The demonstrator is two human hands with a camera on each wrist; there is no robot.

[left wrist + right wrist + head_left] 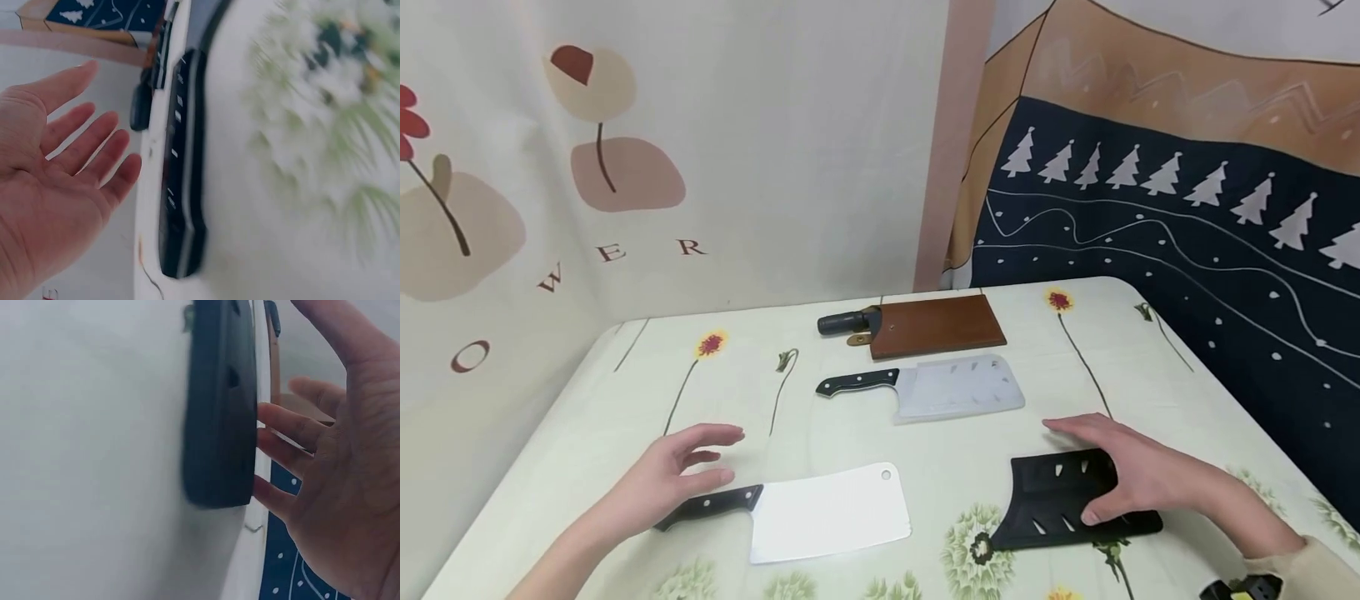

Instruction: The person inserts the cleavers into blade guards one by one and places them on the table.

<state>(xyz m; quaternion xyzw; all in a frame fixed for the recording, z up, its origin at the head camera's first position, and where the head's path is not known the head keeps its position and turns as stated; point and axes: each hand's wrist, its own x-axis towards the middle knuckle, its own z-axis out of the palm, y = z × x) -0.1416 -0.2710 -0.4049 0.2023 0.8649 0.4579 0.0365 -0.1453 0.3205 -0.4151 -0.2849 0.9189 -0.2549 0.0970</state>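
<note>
On the pale cloth past the left fingertips we can read four printed letters (691, 247), O, W, E and R. We count three cleavers in all, one with a bare blade and two sheathed, plus one loose black sheath.

The bare cleaver (827, 512) lies in front, its black handle (722, 502) just under the left hand (681, 467) and its white blade reaching away from those fingers toward the right. One round hole shows in the blade's far corner. The left fingers are relaxed and parted, grasping nothing; the left wrist view shows them apart from the handle.

The black sheath (1037, 492) lies beneath the right hand (1138, 471), its wide end toward the blade. We count at least four slots in it. The right fingers are spread and released, not curled round it; whether a fingertip touches it we cannot tell.

Beyond and between the two hands' fingers lies the second cleaver (857, 381), its blade in a clear sheath (958, 389). Farther from the fingers is the third, in a brown sheath (936, 325), its dark handle (842, 323) pointing left. Past the right fingers, nine white trees (1123, 169) stand on dark cloth (1150, 221), the last cut by the view's edge.
</note>
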